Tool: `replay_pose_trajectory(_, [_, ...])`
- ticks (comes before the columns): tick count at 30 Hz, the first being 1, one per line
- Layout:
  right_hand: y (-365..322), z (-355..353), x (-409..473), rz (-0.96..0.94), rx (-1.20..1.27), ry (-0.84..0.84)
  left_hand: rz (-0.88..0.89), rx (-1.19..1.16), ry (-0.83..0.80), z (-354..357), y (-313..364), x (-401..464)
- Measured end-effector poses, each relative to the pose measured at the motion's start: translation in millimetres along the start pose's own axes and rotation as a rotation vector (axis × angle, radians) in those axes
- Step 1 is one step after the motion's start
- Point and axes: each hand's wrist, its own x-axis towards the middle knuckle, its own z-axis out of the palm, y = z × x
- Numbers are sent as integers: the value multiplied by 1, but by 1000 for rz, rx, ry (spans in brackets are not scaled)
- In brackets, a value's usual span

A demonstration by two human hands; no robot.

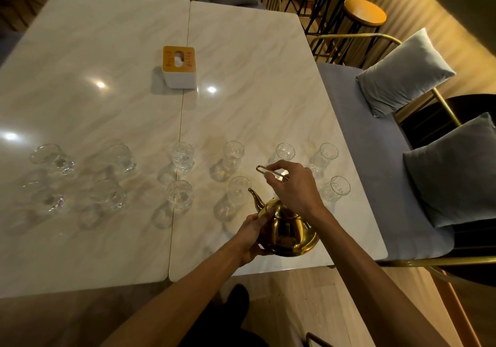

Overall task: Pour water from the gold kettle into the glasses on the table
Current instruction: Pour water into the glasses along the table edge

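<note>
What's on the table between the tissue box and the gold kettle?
In the head view, a clear glass and another nearer glass stand between the tissue box and the gold kettle; otherwise it's bare marble table.

My right hand (291,185) is covering most of the gold kettle's (288,232) handle and lid. I'm not making out water levels in the glasses near the table's (107,64) left edge (52,157); they're blurring. Both forearms are running off the bottom edge.
</note>
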Motion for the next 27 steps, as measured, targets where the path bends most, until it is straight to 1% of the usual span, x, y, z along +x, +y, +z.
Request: replay_pose_trajectory(27, [-7,2,15,6,-62,-28,-48,-57,-42,2,12,-2])
